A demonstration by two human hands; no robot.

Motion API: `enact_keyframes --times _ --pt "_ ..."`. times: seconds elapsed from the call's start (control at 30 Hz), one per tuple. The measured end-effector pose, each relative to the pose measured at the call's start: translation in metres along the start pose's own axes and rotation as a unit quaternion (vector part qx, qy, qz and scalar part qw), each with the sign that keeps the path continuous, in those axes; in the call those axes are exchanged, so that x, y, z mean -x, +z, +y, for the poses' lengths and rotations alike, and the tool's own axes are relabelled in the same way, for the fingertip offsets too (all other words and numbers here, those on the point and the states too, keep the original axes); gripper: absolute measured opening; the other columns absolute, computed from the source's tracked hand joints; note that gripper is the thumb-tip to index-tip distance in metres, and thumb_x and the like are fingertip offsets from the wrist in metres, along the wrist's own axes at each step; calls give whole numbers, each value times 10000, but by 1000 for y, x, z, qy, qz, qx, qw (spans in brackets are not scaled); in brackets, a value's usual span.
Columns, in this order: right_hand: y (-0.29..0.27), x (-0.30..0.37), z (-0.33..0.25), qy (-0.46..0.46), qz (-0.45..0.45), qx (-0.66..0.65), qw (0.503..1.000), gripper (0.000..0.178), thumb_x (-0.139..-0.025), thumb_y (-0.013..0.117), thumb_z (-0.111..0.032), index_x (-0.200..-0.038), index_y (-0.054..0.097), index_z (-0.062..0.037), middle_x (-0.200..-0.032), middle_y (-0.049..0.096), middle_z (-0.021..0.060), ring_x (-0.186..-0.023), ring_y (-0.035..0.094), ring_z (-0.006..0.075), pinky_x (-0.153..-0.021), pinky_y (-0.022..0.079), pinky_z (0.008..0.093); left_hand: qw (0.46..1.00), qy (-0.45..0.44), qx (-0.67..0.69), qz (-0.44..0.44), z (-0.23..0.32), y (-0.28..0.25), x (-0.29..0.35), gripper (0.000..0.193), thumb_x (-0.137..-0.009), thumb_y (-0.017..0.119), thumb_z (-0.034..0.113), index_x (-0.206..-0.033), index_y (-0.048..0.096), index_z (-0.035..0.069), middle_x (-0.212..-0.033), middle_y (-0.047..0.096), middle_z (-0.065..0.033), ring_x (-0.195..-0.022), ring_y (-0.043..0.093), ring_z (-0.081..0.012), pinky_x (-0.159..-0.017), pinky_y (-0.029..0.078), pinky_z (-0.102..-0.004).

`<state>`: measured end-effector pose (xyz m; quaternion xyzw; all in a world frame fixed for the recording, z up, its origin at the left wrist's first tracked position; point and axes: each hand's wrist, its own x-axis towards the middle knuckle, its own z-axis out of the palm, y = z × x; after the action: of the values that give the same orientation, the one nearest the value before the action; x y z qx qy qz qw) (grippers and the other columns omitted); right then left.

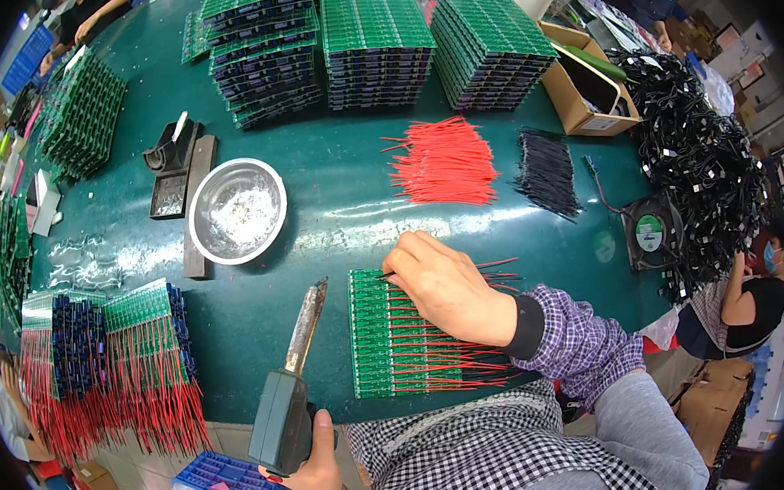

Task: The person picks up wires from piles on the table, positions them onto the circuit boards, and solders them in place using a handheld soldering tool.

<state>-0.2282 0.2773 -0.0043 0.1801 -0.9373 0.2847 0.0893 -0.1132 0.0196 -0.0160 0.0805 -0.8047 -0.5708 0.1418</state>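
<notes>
My left hand (315, 468) is wrapped round the grey-green handle of a soldering gun (281, 415), whose long metal tip points up and stands apart from the board. At the upper left part of a green circuit board panel (372, 339), my right hand (436, 283) is closed in a pinch. A thin black wire (382, 276) shows at its fingertips, mostly covered by the fingers. Red wires (438, 366) lie across the panel in rows, their loose ends reaching past its right edge. My right hand and wrist hide part of the upper rows.
Beyond the panel lie piles of red wires (445, 162) and black wires (546, 173). A metal bowl (236, 211) and a soldering iron stand (170, 170) sit left. Stacked panels (376, 43) line the back; wired panels (111, 359) hang over the left edge. A fan (651, 232) and black cables (693, 148) are right.
</notes>
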Motion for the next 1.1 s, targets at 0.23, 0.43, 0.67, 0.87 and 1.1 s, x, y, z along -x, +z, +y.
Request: enact_keyframes --times 0.23,0.43,0.67,0.87,1.1 --pt "3 -1 -11 -70 -3 195 978 204 -689 643 -52 -875 561 -29 -854 502 89 -848 570 246 -684 512 331 1000 -7 3 -4 1 0 0 440 -795 740 -83 -1218 619 -67 -1065 678 -139 -705 621 -133 -536 482 -216" --pt "2 -6 -18 -111 -26 296 948 168 -661 656 -148 -763 554 -61 -802 483 50 -822 533 192 -588 445 262 1000 8 -9 7 -3 -3 3 441 -796 737 -86 -1221 619 -67 -1062 678 -142 -700 620 -135 -535 482 -219" --pt "12 3 -18 -129 3 326 937 156 -665 645 -162 -747 549 -71 -784 438 34 -808 512 180 -520 423 257 1000 -20 3 9 4 -5 4 433 -799 732 -95 -1216 617 -70 -1064 680 -149 -709 633 -137 -552 494 -233" --pt "10 0 -9 -126 16 301 945 147 -669 650 -161 -745 556 -76 -791 463 38 -803 534 181 -532 456 249 1000 3 -6 2 4 -4 2 412 -807 732 -91 -1203 618 -69 -1059 678 -145 -688 623 -135 -559 488 -233" --pt "11 -1 -19 -124 3 329 936 158 -676 654 -158 -771 570 -63 -808 480 44 -832 542 178 -537 460 251 1000 6 -18 4 2 -4 4 387 -812 729 -83 -1187 631 -79 -966 673 -131 -623 566 -119 -522 433 -234"
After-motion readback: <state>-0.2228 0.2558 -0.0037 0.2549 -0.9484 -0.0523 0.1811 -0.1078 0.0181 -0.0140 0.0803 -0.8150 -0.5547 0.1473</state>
